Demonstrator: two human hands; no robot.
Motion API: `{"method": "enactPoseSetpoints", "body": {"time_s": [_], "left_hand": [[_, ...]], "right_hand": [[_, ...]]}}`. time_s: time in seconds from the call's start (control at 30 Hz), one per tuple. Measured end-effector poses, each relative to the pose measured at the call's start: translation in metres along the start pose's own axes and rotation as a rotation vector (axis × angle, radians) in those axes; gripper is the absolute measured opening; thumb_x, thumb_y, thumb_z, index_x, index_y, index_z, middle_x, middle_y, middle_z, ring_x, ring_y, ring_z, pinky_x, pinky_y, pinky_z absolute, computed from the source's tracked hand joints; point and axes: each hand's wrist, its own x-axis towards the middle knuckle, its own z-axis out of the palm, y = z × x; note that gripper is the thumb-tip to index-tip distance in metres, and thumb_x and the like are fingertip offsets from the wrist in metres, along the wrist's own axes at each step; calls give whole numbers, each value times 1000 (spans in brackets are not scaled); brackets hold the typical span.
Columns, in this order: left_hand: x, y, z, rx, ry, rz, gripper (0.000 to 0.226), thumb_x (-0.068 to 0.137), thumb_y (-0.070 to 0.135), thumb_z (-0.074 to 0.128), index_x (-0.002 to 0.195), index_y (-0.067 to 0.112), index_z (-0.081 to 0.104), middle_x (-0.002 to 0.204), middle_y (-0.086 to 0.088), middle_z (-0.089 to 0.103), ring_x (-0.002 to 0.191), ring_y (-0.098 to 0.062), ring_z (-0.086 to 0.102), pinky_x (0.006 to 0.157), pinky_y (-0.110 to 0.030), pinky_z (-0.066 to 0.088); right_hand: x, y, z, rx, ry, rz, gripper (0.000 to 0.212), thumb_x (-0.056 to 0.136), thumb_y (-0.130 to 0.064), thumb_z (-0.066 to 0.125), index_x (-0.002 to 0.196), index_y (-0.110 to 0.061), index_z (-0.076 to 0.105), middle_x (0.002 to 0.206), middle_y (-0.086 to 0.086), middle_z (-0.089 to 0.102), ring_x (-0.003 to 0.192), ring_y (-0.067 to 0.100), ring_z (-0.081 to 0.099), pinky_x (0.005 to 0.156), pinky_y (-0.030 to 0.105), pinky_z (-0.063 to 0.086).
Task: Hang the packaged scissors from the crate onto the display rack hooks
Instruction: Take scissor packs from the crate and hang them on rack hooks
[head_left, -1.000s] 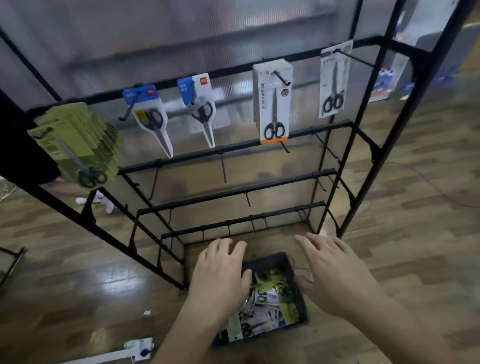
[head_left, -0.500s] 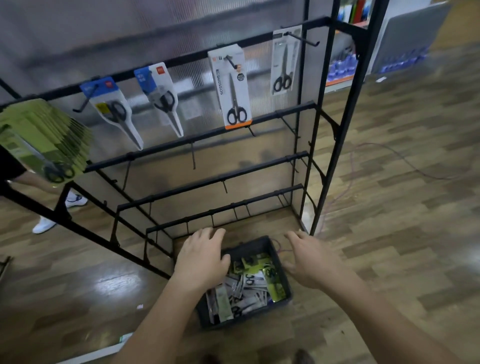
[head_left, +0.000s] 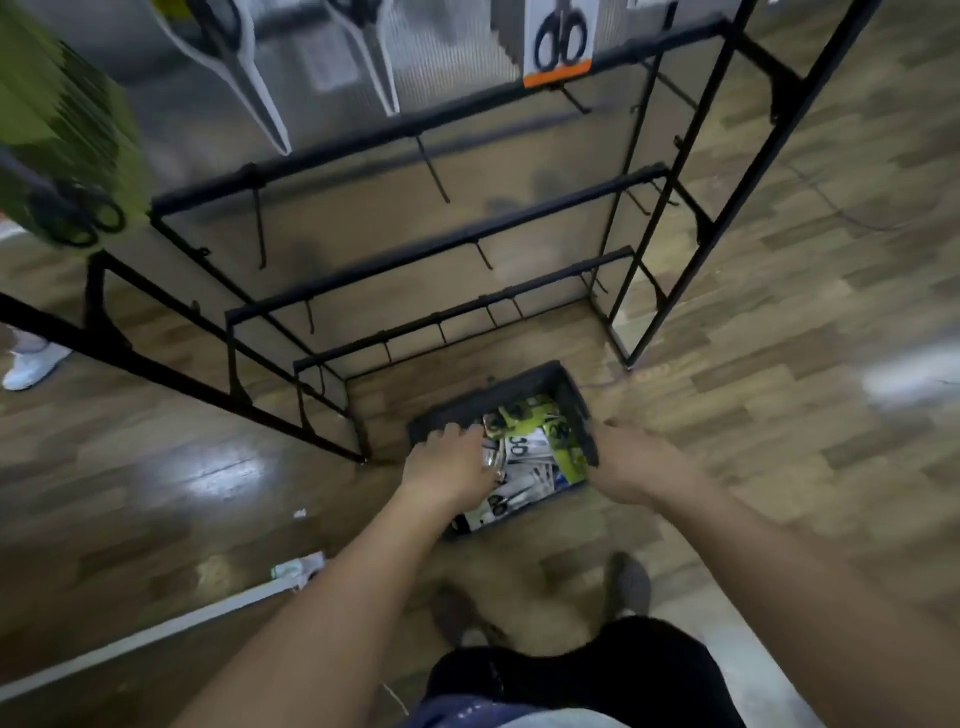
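Observation:
A dark crate (head_left: 483, 400) sits on the wood floor at the foot of the black display rack (head_left: 415, 249). It holds several packaged scissors (head_left: 524, 457), some white and some green. My left hand (head_left: 447, 462) reaches into the crate's left side, fingers resting on the packs; motion blur hides whether it grips one. My right hand (head_left: 628, 462) is at the crate's right wall with its fingers along the rim. A green stack of packs (head_left: 62, 145), clear-blister scissors (head_left: 244, 67) and a white-and-orange pack (head_left: 558, 41) hang on the top rail. The lower hooks (head_left: 434, 171) are bare.
Another person's white shoe (head_left: 31, 364) shows behind the rack at the left. A white strip (head_left: 156, 629) lies on the floor at the lower left. My own feet (head_left: 628, 582) stand just short of the crate. Open wood floor stretches to the right.
The view has tilted down and closed in on the crate. Both hands have dropped from above it: the left into the packs, the right to the right rim.

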Motion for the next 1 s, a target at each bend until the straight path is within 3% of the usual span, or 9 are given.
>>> {"method": "enactPoseSetpoints", "body": {"time_s": [0.17, 0.3, 0.43, 0.5, 0.6, 0.73, 0.8, 0.93, 1.0], "left_hand": [[55, -46, 45, -106, -95, -29, 47, 100, 40, 48, 143, 22, 42, 135, -14, 52, 118, -36, 55, 95, -47, 51], [106, -66, 116, -242, -158, -71, 38, 99, 34, 52, 133, 16, 52, 122, -15, 60, 108, -37, 60, 89, -47, 54], [175, -77, 222, -398, -253, -148, 53, 99, 35, 56, 148, 20, 44, 137, -11, 56, 117, -36, 59, 95, -47, 54], [223, -85, 280, -443, -250, -186, 52, 97, 39, 55, 144, 19, 45, 137, -13, 55, 115, -35, 59, 94, -49, 55], [301, -97, 359, -433, -259, -251, 59, 100, 39, 53, 152, 17, 38, 150, -17, 45, 131, -38, 49, 106, -48, 48], [390, -122, 448, -456, -329, -409, 76, 100, 34, 54, 162, 22, 13, 162, -21, 24, 141, -41, 39, 111, -43, 39], [421, -135, 480, -471, -275, -445, 80, 96, 28, 56, 162, 26, 12, 156, -23, 33, 135, -41, 45, 106, -44, 45], [457, -158, 520, -399, -146, -462, 66, 96, 15, 50, 156, 33, 30, 147, -15, 47, 130, -38, 49, 103, -45, 47], [465, -164, 532, -345, -89, -498, 57, 97, 13, 49, 149, 33, 37, 136, -14, 53, 120, -38, 54, 87, -43, 48]], "right_hand": [[57, 2, 40, -86, -98, 31, 56, 92, -34, 58, 142, -17, 41, 140, 12, 53, 128, 39, 53, 100, 44, 45], [135, 12, 91, -95, -201, 31, 67, 97, -34, 61, 153, -11, 32, 144, 19, 52, 127, 40, 55, 95, 40, 48], [241, 35, 173, -93, -360, 37, 71, 97, -37, 64, 155, -13, 30, 145, 21, 51, 121, 40, 57, 97, 43, 52], [297, 47, 216, -88, -363, 43, 73, 96, -35, 66, 156, -13, 30, 146, 21, 51, 122, 40, 57, 97, 42, 53], [377, 61, 278, -95, -354, 37, 70, 99, -36, 61, 157, -14, 30, 147, 20, 50, 121, 39, 57, 96, 40, 54], [472, 63, 367, -142, -426, -41, 64, 103, -42, 54, 155, -10, 34, 160, 14, 36, 140, 36, 41, 109, 38, 41], [506, 43, 407, -115, -445, -106, 64, 102, -43, 55, 153, -9, 37, 156, 14, 41, 137, 34, 44, 107, 36, 42], [547, -17, 484, 49, -452, -143, 44, 101, -27, 55, 139, -6, 54, 137, 16, 58, 122, 32, 57, 100, 37, 51], [561, -34, 513, 132, -464, -108, 36, 101, -24, 53, 131, -6, 59, 131, 14, 62, 117, 29, 60, 102, 40, 52]]}}
